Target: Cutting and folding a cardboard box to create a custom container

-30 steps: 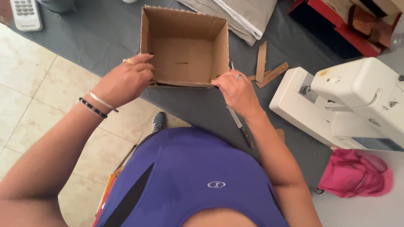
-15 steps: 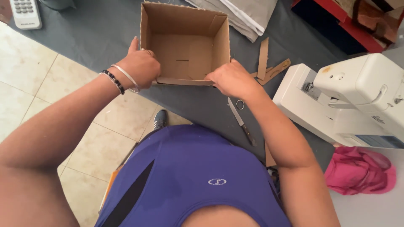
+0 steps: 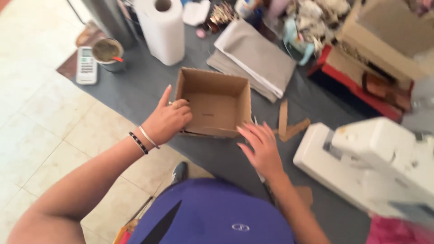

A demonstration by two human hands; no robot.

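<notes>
An open brown cardboard box (image 3: 212, 105) sits on a table covered with grey cloth (image 3: 135, 90). My left hand (image 3: 167, 119) grips the box's near left wall, index finger pointing up. My right hand (image 3: 260, 147) hovers just off the box's near right corner, fingers spread, holding nothing. The box looks empty inside.
A white sewing machine (image 3: 375, 167) stands at the right. Cardboard strips (image 3: 289, 124) lie beside the box. Folded grey fabric (image 3: 253, 58), a paper towel roll (image 3: 162, 29), a cup (image 3: 108, 53) and a white remote (image 3: 86, 65) sit behind; red and brown boxes (image 3: 361, 77) at back right.
My right hand has let go of the box's near edge and opened. My left hand shifted to the box's left wall. The view tilted up, showing more of the table's far side.
</notes>
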